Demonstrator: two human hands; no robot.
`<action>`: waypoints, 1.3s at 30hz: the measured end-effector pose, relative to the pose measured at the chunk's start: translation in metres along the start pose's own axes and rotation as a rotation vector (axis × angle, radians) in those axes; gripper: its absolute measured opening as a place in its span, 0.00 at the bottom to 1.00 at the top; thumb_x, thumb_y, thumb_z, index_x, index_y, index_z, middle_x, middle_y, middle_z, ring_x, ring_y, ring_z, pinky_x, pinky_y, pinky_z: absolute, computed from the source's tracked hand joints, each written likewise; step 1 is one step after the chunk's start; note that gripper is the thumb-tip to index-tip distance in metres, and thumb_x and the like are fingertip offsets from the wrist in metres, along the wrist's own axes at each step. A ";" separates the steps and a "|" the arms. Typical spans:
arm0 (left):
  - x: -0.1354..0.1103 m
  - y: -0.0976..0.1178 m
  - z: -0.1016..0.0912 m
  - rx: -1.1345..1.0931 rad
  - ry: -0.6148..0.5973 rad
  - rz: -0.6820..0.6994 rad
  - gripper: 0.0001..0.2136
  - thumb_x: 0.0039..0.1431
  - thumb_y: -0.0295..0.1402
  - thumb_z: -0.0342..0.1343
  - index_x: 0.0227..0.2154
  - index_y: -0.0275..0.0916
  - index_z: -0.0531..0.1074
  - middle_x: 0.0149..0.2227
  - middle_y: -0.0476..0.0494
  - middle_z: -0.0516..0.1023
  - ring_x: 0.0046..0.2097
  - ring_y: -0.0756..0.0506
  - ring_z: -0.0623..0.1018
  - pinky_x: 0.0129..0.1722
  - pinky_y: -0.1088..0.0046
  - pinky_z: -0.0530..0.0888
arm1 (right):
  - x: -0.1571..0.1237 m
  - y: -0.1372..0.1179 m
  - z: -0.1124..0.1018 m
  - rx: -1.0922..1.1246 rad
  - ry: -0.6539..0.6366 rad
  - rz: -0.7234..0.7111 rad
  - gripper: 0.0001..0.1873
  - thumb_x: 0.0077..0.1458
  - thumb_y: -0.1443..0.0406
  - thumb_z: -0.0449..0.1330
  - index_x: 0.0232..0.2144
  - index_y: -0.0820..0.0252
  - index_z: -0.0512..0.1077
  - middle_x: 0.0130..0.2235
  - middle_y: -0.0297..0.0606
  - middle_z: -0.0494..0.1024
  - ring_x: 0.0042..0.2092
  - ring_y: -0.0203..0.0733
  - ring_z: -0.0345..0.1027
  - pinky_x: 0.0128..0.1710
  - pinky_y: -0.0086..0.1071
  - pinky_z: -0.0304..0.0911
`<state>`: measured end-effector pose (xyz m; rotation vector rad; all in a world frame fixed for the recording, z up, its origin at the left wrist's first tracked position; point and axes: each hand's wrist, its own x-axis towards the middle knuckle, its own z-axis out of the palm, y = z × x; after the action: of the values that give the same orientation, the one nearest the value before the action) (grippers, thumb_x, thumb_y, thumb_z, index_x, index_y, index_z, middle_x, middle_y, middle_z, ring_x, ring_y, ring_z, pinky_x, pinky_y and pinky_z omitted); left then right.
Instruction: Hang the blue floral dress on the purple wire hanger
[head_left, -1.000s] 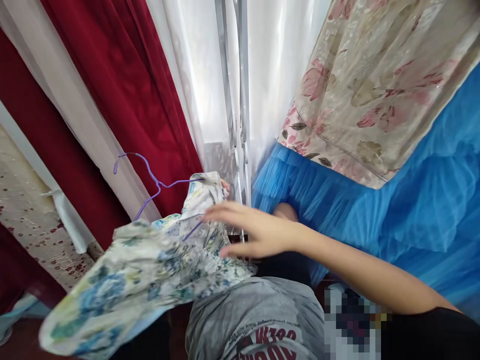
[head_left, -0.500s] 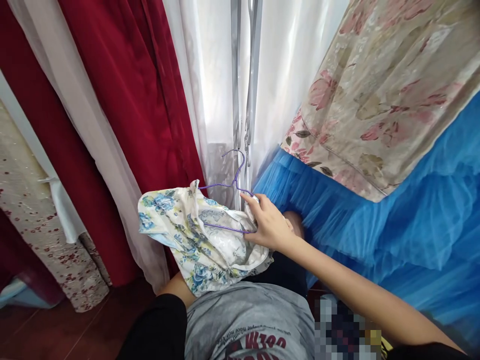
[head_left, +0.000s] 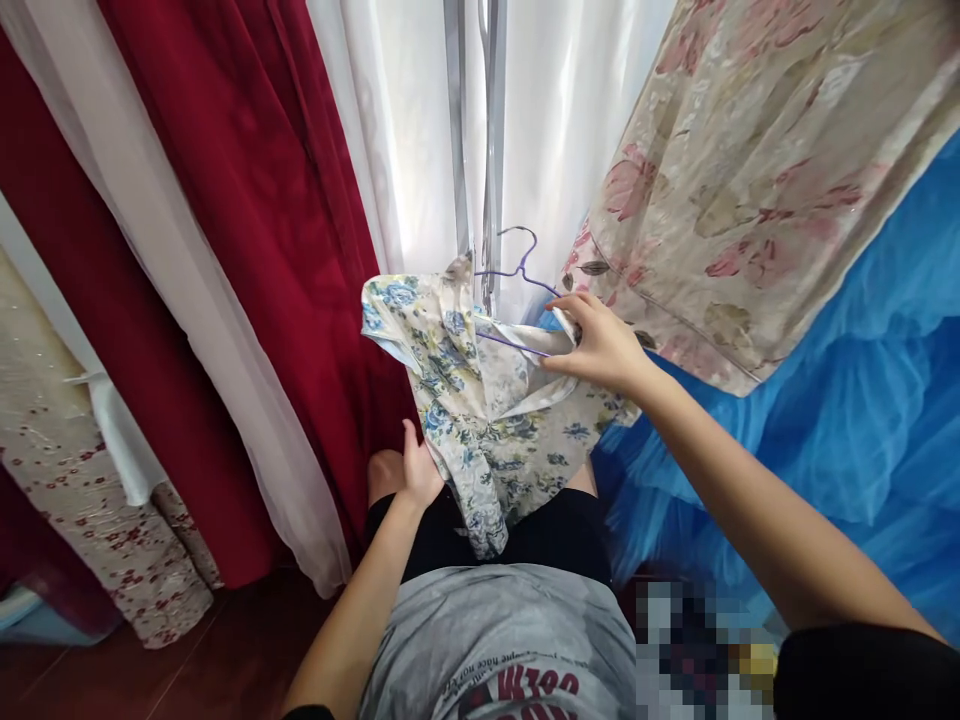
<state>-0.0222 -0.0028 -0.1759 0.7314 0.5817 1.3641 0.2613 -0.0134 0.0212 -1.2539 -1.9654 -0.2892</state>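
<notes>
A white garment with a blue floral print (head_left: 480,410) hangs on a thin purple wire hanger (head_left: 517,262) in front of me. My right hand (head_left: 596,345) is closed on the garment's shoulder and the hanger wire, holding them up near the window. My left hand (head_left: 416,470) sits lower, at the garment's left edge above my knee, fingers curled against the cloth. The garment drapes down over my black shorts.
Dark red curtains (head_left: 247,230) and white sheers (head_left: 405,130) hang on the left and centre, with a metal window frame (head_left: 476,140) behind. A floral cream cloth (head_left: 757,170) and blue tulle fabric (head_left: 825,420) fill the right. A patterned fabric roll (head_left: 67,490) leans at the left over a wooden floor.
My right hand has lifted the hanger and garment up and to the right. The garment now hangs down open. My left hand has come into view at its lower left edge.
</notes>
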 end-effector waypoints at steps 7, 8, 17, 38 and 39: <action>-0.019 -0.023 -0.020 0.320 0.140 0.242 0.28 0.45 0.46 0.73 0.47 0.34 0.78 0.46 0.35 0.83 0.53 0.35 0.81 0.56 0.60 0.75 | 0.016 -0.001 -0.015 0.037 -0.159 -0.258 0.33 0.44 0.61 0.67 0.55 0.58 0.74 0.63 0.48 0.67 0.61 0.63 0.65 0.58 0.52 0.64; -0.022 -0.028 -0.021 0.373 0.128 0.250 0.25 0.46 0.43 0.73 0.45 0.34 0.78 0.44 0.37 0.84 0.51 0.36 0.81 0.55 0.62 0.75 | 0.013 0.001 -0.016 0.032 -0.188 -0.284 0.33 0.45 0.61 0.68 0.55 0.57 0.74 0.65 0.48 0.65 0.63 0.64 0.63 0.60 0.53 0.62; -0.041 -0.077 -0.020 0.482 0.334 0.220 0.18 0.46 0.36 0.66 0.40 0.33 0.78 0.41 0.38 0.84 0.45 0.39 0.82 0.47 0.66 0.76 | -0.072 -0.021 0.020 0.409 0.024 -0.148 0.28 0.59 0.54 0.64 0.60 0.51 0.70 0.68 0.44 0.65 0.69 0.62 0.55 0.67 0.59 0.52; -0.071 -0.068 -0.010 0.636 0.157 0.236 0.20 0.41 0.28 0.60 0.42 0.35 0.79 0.45 0.39 0.84 0.52 0.36 0.81 0.56 0.62 0.75 | -0.172 -0.057 0.149 1.262 -0.185 0.858 0.20 0.55 0.48 0.62 0.29 0.58 0.67 0.20 0.32 0.73 0.16 0.33 0.60 0.15 0.26 0.47; -0.071 -0.068 -0.009 0.643 0.136 0.240 0.20 0.42 0.28 0.60 0.42 0.35 0.79 0.45 0.39 0.84 0.52 0.36 0.81 0.57 0.63 0.75 | -0.173 -0.057 0.149 1.254 -0.194 0.857 0.21 0.54 0.47 0.63 0.29 0.58 0.67 0.20 0.33 0.75 0.16 0.33 0.60 0.14 0.26 0.48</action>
<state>0.0066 -0.0757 -0.2361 1.2616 1.0937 1.4622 0.1785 -0.0751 -0.1900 -1.0614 -1.1055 1.3080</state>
